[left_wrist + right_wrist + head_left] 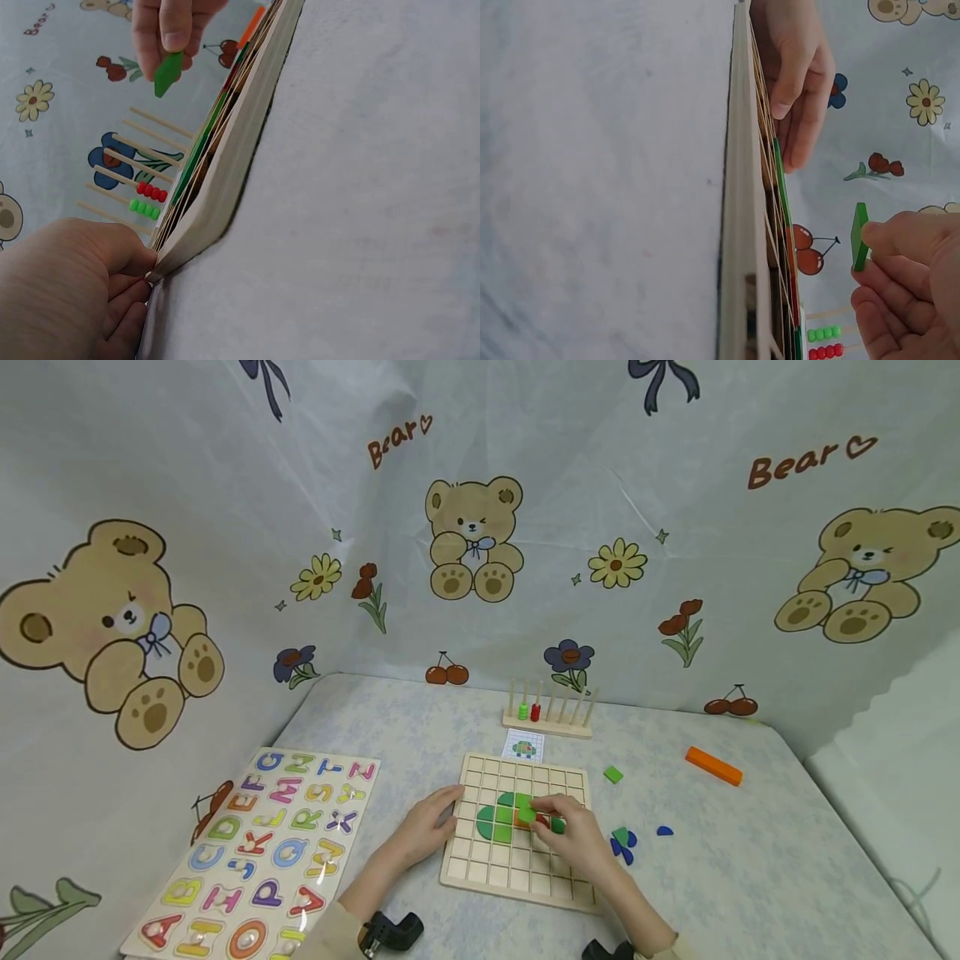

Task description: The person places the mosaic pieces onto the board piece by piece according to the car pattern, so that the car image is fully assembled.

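Note:
In the head view, a wooden grid board (517, 877) lies in the middle of the table. Light green squares (502, 833), dark green rounded pieces (486, 821), an orange piece (518, 821) and a red piece sit in its cells, partly behind the right hand. My right hand (573, 839) pinches a green square tile (860, 236) between thumb and fingers, raised over the board; the left wrist view shows this green square tile (169, 73) tilted. My left hand (423, 828) rests at the board's left edge, its fairly straight fingers touching the side.
A picture card (522, 746) lies behind the board, before a peg rack (555, 727) with green and red beads. Left stands a letter puzzle board (247, 860). To the right are a loose green square (613, 774), several blue pieces (626, 853) and an orange bar (714, 766).

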Available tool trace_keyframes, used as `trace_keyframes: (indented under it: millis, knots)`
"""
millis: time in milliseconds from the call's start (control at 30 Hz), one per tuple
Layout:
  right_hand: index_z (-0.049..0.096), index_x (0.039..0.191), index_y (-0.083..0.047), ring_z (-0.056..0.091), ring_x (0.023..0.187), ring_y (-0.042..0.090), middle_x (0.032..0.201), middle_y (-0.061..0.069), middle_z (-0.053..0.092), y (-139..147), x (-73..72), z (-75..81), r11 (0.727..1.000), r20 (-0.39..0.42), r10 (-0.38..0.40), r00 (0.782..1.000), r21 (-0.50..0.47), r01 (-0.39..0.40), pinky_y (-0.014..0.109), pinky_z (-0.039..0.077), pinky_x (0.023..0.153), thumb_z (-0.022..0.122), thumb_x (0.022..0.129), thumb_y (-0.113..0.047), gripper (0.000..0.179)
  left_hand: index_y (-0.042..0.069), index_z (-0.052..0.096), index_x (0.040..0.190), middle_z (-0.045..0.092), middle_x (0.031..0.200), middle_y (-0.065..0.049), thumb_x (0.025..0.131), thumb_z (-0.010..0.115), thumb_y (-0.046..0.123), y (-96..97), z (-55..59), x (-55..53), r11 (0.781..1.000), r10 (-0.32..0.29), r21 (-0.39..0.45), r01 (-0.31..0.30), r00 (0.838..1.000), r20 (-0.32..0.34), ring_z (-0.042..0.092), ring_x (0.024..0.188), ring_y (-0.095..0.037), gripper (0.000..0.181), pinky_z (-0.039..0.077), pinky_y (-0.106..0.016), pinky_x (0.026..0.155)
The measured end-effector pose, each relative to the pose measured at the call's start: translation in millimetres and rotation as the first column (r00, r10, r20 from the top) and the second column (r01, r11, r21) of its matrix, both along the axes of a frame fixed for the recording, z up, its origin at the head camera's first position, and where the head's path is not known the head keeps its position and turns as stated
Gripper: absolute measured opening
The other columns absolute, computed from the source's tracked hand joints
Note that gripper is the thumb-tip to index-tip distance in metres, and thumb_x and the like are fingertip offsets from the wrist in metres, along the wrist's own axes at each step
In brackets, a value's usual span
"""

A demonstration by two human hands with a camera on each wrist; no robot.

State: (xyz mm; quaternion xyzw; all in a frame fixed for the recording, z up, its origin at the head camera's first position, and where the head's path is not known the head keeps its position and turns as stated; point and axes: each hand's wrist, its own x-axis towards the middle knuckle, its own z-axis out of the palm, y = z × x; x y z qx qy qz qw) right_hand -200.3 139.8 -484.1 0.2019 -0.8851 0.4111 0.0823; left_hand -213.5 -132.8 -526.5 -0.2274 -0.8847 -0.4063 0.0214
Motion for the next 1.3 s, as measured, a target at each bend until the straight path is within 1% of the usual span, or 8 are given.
trace_keyframes:
  millis: [233,367,467,633,800,1067,1200,1300]
  knots:
    - [0.068,0.103,-0.012,0.06,0.091,0.017,0.099,-0.006,0.063,3,-2.6,-11.8,0.999,-0.055,0.033,0.998,0.034,-0.031,0.036,0.054,0.078,0.076,0.079,-0.007,0.026,-0.001,0.04,0.142,0.04,0.144,-0.015,0.095,0.052,0.007,-0.3,-1.2,-0.7,1.0,0.0,-0.005,0.0,1.0,0.007,0.036,0.132,-0.03,0.049,0.033,-0.044,0.106]
    - [0.068,0.103,-0.015,0.06,0.092,0.015,0.101,-0.007,0.063,4,-3.0,-15.5,0.998,-0.045,0.025,0.999,0.056,-0.023,0.036,0.053,0.078,0.077,0.078,-0.007,0.028,-0.001,0.04,0.142,0.04,0.143,-0.016,0.094,0.052,0.006,-0.2,-0.8,-1.0,1.0,-0.004,0.003,0.004,1.0,0.006,0.037,0.132,-0.031,0.05,0.034,-0.045,0.106]
    - [0.069,0.103,-0.016,0.059,0.091,0.014,0.102,-0.006,0.062,5,-3.0,-18.4,0.997,-0.06,0.034,0.998,0.071,-0.03,0.034,0.053,0.077,0.077,0.077,-0.008,0.028,0.0,0.04,0.142,0.04,0.144,-0.015,0.094,0.053,0.007,0.1,-0.2,-1.1,1.0,0.002,0.004,-0.002,1.0,0.018,0.036,0.132,-0.029,0.05,0.033,-0.044,0.107]
    - [0.069,0.102,-0.012,0.058,0.089,0.012,0.1,-0.004,0.064,4,-2.1,-22.3,0.995,-0.094,0.081,0.992,0.07,-0.074,0.029,0.053,0.074,0.076,0.077,-0.005,0.027,0.002,0.041,0.142,0.04,0.144,-0.014,0.094,0.054,0.008,0.5,0.2,-1.8,1.0,0.013,0.001,-0.013,0.999,0.033,0.036,0.133,-0.028,0.05,0.032,-0.042,0.108]
    - [0.069,0.102,-0.01,0.056,0.09,0.012,0.098,-0.004,0.065,3,-0.9,-25.3,0.99,-0.116,0.109,0.987,0.099,-0.098,0.026,0.052,0.074,0.075,0.077,-0.003,0.026,0.001,0.04,0.142,0.04,0.144,-0.014,0.094,0.053,0.007,0.3,-0.1,-1.3,1.0,0.012,0.006,-0.013,0.999,0.035,0.036,0.133,-0.028,0.05,0.032,-0.043,0.107]
    - [0.069,0.103,-0.01,0.055,0.093,0.01,0.099,-0.004,0.065,2,-1.1,-26.8,0.986,-0.147,0.135,0.98,0.121,-0.117,0.027,0.052,0.077,0.076,0.077,-0.005,0.028,-0.003,0.039,0.141,0.04,0.143,-0.017,0.094,0.051,0.005,-0.4,-1.1,-0.6,1.0,0.001,0.014,-0.001,1.0,0.001,0.037,0.131,-0.032,0.049,0.034,-0.047,0.106]
    - [0.069,0.102,-0.008,0.055,0.092,0.011,0.099,-0.004,0.065,2,-0.7,-27.3,0.982,-0.185,0.161,0.969,0.132,-0.138,0.027,0.052,0.077,0.077,0.075,-0.005,0.028,-0.002,0.04,0.141,0.04,0.143,-0.016,0.094,0.052,0.005,0.3,-0.4,0.3,1.0,0.006,0.013,-0.006,1.0,0.014,0.037,0.132,-0.031,0.05,0.033,-0.045,0.106]
    - [0.069,0.102,-0.009,0.055,0.092,0.009,0.099,-0.004,0.065,2,-0.5,-26.9,0.981,-0.191,0.169,0.967,0.128,-0.146,0.026,0.052,0.076,0.078,0.075,-0.006,0.028,-0.001,0.04,0.142,0.04,0.143,-0.015,0.094,0.052,0.006,0.9,0.6,0.5,1.0,0.01,0.013,-0.01,1.0,0.023,0.036,0.132,-0.029,0.05,0.032,-0.044,0.107]
